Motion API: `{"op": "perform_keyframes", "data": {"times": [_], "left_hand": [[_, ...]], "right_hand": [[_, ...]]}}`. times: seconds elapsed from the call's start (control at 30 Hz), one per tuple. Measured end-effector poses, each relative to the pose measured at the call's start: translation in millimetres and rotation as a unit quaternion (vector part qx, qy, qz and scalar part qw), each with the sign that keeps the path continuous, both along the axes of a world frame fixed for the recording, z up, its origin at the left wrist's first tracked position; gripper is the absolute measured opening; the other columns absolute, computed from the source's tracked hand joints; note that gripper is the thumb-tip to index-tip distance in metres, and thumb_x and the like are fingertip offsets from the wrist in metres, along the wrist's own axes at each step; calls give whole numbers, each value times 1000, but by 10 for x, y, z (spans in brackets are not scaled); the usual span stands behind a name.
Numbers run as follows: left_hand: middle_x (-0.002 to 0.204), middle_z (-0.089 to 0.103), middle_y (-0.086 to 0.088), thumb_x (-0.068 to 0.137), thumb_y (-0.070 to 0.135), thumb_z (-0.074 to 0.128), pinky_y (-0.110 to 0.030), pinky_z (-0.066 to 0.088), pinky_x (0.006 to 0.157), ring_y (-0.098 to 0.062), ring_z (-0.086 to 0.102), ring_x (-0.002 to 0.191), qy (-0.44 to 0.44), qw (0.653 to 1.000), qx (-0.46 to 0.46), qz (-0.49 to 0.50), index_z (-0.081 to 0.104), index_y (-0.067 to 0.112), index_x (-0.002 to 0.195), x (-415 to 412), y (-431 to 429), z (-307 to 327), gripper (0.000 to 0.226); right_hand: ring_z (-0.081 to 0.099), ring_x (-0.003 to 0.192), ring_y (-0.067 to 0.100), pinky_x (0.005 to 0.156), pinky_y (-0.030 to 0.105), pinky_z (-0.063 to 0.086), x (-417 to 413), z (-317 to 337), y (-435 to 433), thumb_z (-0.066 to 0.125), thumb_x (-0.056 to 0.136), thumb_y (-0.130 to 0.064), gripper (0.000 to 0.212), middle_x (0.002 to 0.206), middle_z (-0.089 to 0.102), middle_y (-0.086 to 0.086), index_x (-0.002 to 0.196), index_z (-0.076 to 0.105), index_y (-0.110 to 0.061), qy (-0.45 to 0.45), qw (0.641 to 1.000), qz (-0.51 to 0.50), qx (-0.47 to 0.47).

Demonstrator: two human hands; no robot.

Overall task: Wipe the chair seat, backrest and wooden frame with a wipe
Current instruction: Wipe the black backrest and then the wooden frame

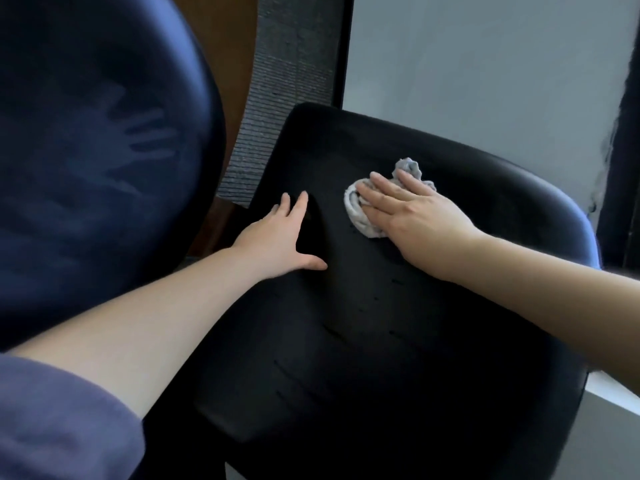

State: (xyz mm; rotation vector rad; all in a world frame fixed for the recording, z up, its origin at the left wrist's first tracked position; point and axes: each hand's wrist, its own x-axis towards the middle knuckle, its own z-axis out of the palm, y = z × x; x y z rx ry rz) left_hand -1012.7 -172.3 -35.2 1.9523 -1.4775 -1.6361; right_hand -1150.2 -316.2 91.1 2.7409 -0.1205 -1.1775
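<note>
A black chair seat (363, 323) with small slots fills the middle of the head view. Its dark blue backrest (93, 161) rises at the left, streaked with wipe marks. A crumpled grey wipe (360, 216) lies on the far part of the seat. My right hand (412, 216) presses flat on the wipe with straight fingers. My left hand (280, 237) rests open on the seat's left edge, thumb spread, fingers reaching over the rim. No wooden frame shows clearly.
A grey ribbed panel (277, 98) and a brown surface (221, 46) stand behind the chair. A pale wall (485, 64) lies beyond the seat, with a dark vertical edge (623, 168) at the right. A light ledge (609, 393) sits at lower right.
</note>
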Motion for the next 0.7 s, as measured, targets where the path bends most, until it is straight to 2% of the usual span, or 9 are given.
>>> {"op": "perform_keyframes", "data": {"times": [0.07,0.1,0.23,0.37,0.53,0.6,0.7], "left_hand": [[163,-9,-11,71,69,67,-43,28,117,-25,6,150,0,1000,19,8,-13,21,154,72,21,-108,124],[163,-9,-10,72,69,67,-43,29,116,-25,8,150,1,1000,28,11,-11,21,154,123,32,-162,124],[163,-7,-9,71,69,68,-42,38,110,-28,21,147,0,999,36,5,-3,20,156,291,53,-377,121],[163,-6,-9,72,69,67,-38,38,108,-29,27,144,18,1000,19,-16,-2,21,156,296,79,-552,119],[162,-3,6,74,64,69,-35,35,113,-16,23,146,86,996,-33,-5,4,30,155,493,216,-804,109],[161,-6,13,76,61,69,-35,32,115,-12,19,147,104,994,-41,-20,5,32,155,563,268,-871,106],[158,-11,21,77,59,69,-36,31,116,-9,16,147,120,991,-39,-32,3,36,155,607,308,-922,104]], "right_hand": [[12,148,33,119,48,5,225,-228,-77,40,94,-13,55,159,18,14,148,30,-5,30,1000,-5,-3],[7,148,33,119,47,1,324,-347,-117,37,96,-14,56,160,14,14,150,26,-6,35,999,-3,1],[6,149,32,118,45,-2,680,-761,-197,33,99,-15,54,161,10,14,151,22,-7,38,999,22,15],[9,148,31,119,44,2,967,-1146,-216,34,99,-15,52,160,13,14,150,26,-6,47,998,32,13],[18,145,31,118,44,13,1295,-1566,-254,41,95,-18,51,155,26,13,145,35,-6,68,996,53,-7],[25,141,29,116,42,19,1412,-1670,-302,44,94,-18,47,150,35,11,139,42,-7,76,996,41,-17],[42,126,32,109,43,29,1586,-1771,-408,44,92,-18,38,133,50,14,127,50,-7,73,996,3,-42]]}}
